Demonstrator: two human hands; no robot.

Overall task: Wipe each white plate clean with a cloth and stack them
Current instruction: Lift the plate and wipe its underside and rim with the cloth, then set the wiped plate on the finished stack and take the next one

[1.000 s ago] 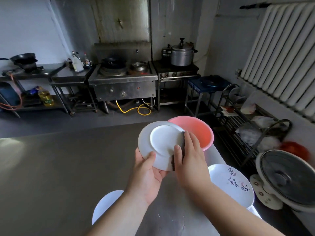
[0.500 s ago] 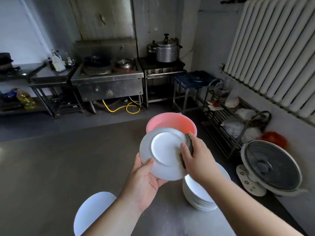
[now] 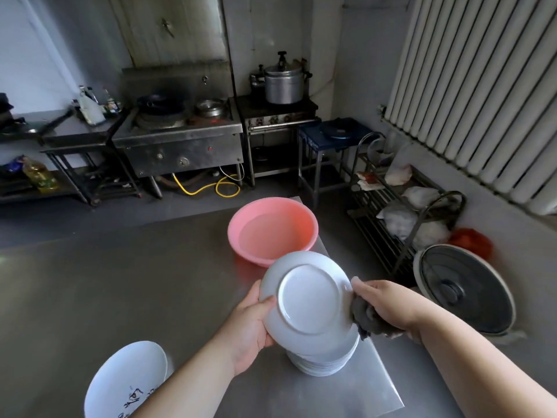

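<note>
My left hand (image 3: 251, 325) grips the left rim of a white plate (image 3: 310, 297), held tilted with its underside toward me. It hangs just over a stack of white plates (image 3: 324, 362) on the steel table (image 3: 120, 297). My right hand (image 3: 388, 306) holds a bunched grey cloth (image 3: 366, 319) against the plate's right edge. Another white plate (image 3: 126, 378) with dark writing lies at the lower left, partly hidden by my left forearm.
A pink basin (image 3: 272, 229) holding water stands on the table behind the plates. To the right, on the floor, are a fan (image 3: 465, 289) and a wire rack (image 3: 401, 206) with bags. Stoves and a pressure cooker (image 3: 283, 81) line the far wall.
The plate came down and right until it hovers over the stack. My right hand slid off the plate's face to its right edge, cloth now bunched there. The camera turned right.
</note>
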